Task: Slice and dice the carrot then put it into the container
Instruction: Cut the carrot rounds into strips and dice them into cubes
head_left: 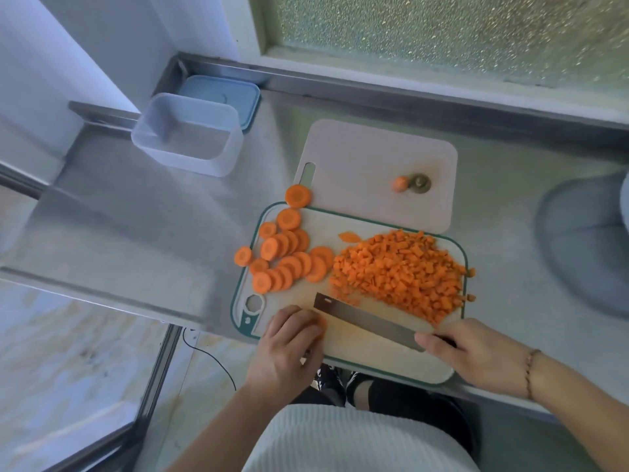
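Note:
A green-rimmed cutting board holds a big heap of diced carrot on its right and several round carrot slices on its left. My right hand grips the handle of a cleaver-style knife whose blade lies across the board's near part. My left hand is curled at the board's near left corner over a carrot slice, just left of the blade tip. The clear empty container stands at the far left of the steel counter.
A pale second board lies behind the first, carrying the carrot's end pieces. A blue lid sits behind the container. One slice lies off the board's left edge. A grey round object is at the right. The counter edge drops off at left.

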`<state>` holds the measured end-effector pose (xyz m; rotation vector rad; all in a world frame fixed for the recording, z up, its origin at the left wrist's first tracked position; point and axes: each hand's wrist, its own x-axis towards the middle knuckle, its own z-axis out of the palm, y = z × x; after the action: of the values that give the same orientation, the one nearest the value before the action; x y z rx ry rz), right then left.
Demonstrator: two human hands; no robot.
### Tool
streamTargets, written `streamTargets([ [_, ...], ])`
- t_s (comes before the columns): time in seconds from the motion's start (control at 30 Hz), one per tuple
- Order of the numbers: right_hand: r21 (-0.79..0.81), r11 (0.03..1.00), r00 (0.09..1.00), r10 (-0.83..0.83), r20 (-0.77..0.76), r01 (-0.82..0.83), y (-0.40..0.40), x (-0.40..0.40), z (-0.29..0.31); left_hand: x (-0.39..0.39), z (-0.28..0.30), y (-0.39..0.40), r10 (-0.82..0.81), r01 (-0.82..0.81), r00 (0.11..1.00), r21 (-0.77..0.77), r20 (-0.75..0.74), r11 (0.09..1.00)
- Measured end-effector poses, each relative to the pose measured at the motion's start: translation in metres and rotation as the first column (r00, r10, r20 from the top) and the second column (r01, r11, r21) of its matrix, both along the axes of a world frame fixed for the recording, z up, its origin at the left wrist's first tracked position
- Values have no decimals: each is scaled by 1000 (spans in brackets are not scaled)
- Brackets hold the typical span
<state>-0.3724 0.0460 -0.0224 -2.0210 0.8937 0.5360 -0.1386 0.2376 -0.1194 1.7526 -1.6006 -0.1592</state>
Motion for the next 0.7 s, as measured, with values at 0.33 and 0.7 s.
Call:
streamTargets([
  [0.33, -56, 990, 992, -129, -13, 128, -20, 1, 3, -7, -3, -11, -27, 28, 999, 14, -32, 1000],
  [0.7, -51, 992, 993, -117, -15, 116, 32, -5, 8, -17, -6, -21, -66, 66, 998, -34, 20, 997],
])
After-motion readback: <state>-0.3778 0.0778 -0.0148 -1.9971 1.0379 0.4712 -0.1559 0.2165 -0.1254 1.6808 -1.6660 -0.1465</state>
